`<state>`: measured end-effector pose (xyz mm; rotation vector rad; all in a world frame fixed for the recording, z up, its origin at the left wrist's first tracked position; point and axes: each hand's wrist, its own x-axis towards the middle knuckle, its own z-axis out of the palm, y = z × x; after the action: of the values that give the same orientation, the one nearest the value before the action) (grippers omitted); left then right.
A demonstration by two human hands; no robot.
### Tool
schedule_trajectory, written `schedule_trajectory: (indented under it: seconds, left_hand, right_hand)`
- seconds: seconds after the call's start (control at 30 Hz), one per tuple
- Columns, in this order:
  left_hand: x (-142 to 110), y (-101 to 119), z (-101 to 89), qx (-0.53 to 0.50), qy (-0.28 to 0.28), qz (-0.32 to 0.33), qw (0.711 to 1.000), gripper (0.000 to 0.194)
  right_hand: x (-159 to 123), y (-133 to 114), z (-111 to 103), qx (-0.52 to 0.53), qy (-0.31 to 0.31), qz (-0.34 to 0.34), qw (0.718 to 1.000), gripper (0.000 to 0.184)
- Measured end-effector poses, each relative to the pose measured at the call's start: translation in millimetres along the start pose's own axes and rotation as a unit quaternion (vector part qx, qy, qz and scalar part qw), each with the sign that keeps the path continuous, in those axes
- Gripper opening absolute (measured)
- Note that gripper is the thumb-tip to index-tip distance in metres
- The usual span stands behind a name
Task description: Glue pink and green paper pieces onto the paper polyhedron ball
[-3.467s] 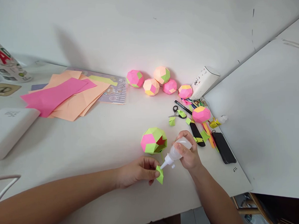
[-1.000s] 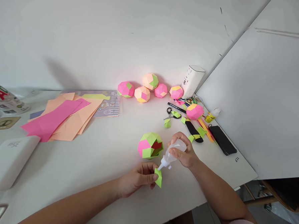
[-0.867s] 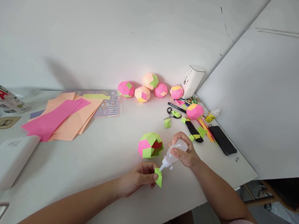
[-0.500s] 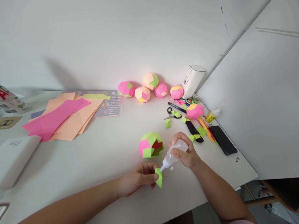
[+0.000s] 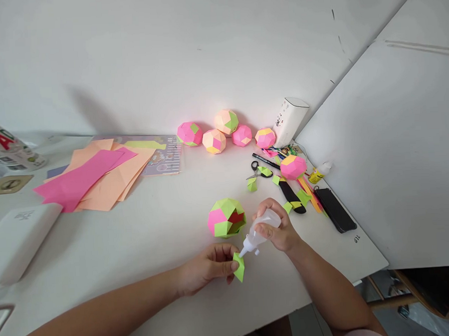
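Between thumb and fingers, my left hand [image 5: 210, 265] pinches a small folded green paper piece [image 5: 239, 271] above the desk. My right hand [image 5: 279, 229] is wrapped round a translucent white glue bottle [image 5: 265, 225], tilted nozzle-down. The nozzle tip is at the upper edge of the green piece and seems to touch it. Just beyond my hands sits a green and pink paper ball [image 5: 227, 218], with an opening on its right side that shows a red inside. Whether glue is coming out is too small to tell.
Several finished paper balls [image 5: 214, 141] line the wall. Scissors [image 5: 261, 171], a utility knife [image 5: 292, 197], a phone [image 5: 335, 209] and a yellow-labelled bottle [image 5: 318, 174] lie at right. Pink and peach paper sheets [image 5: 93, 175] and a white box [image 5: 23, 238] are at left.
Since the oldest frame my view has tilted and shifted. The glue nozzle has made small moves along the green paper piece's upper edge. Both grips stay the same; the paper ball has not moved.
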<state>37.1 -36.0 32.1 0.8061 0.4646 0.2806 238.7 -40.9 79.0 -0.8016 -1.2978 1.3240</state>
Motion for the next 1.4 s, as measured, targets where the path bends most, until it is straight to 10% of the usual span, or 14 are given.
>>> schedule_trajectory:
  seconds: [1.4]
  left_hand:
    - [3.0,-6.1,0.0,-0.032,-0.007,0.029,0.999,0.028]
  right_hand:
    - [3.2,-2.4,-10.4,0.111,0.030,0.061,0.991,0.040]
